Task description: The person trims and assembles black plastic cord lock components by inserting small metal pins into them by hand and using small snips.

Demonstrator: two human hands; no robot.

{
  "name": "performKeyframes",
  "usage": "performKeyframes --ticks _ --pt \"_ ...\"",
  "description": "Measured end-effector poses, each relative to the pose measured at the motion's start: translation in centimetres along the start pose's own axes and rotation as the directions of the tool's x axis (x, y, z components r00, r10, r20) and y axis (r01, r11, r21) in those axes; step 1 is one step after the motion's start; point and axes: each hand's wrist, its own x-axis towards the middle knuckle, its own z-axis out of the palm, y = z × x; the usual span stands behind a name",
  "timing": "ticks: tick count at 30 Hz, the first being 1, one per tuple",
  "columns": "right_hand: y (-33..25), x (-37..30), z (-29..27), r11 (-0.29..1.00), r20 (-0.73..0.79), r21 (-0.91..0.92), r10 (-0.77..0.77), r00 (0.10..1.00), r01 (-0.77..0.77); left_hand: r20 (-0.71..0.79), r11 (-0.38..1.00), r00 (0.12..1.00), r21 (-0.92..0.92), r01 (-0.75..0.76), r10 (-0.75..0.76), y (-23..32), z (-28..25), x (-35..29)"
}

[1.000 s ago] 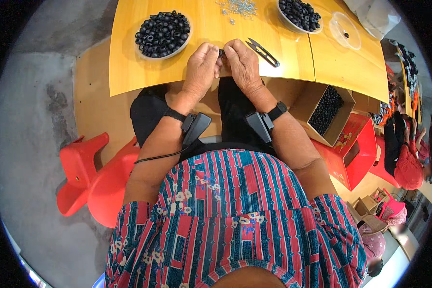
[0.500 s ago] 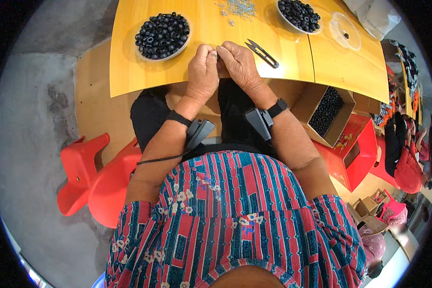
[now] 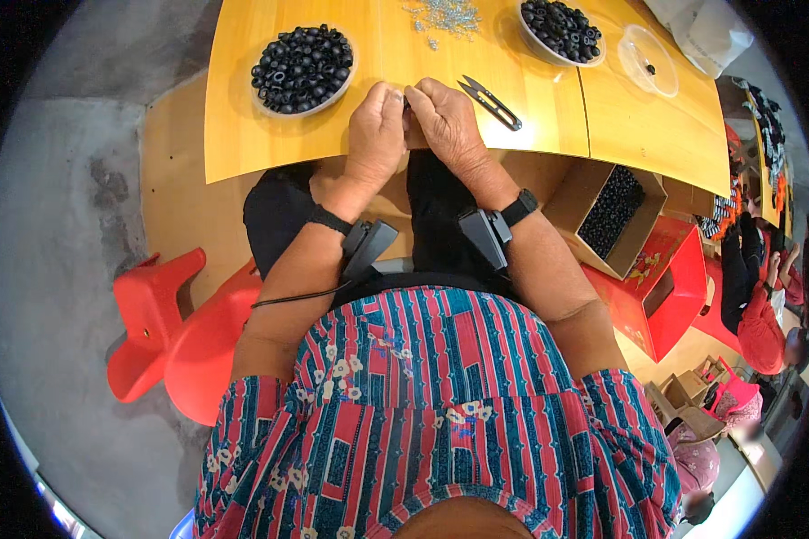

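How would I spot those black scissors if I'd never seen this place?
Find the yellow table across the top, then the right hand over its near edge. Just right of that hand lie the black scissors: the only slender, two-bladed tool there, unlike the round bowls of black pieces.

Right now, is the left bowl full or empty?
Full, or nearly so: black pieces spread across the bowl almost to its rim, hiding its bottom.
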Motion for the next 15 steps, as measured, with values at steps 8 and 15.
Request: performKeyframes --ticks 8,15 --pt "0.0 -0.4 -0.2 0.994 -0.063 0.014 0.111 0.992 -0.11 0.014 0.996 0.999 -0.086 0.038 -0.036 1.8 -0.2 -0.7" --pt "-2.5 -2.7 -0.5 0.96 0.021 0.243 0.14 0.99 -0.141 0.009 0.965 0.965 0.017 -0.261 0.261 2.3 -1.6 -3.4"
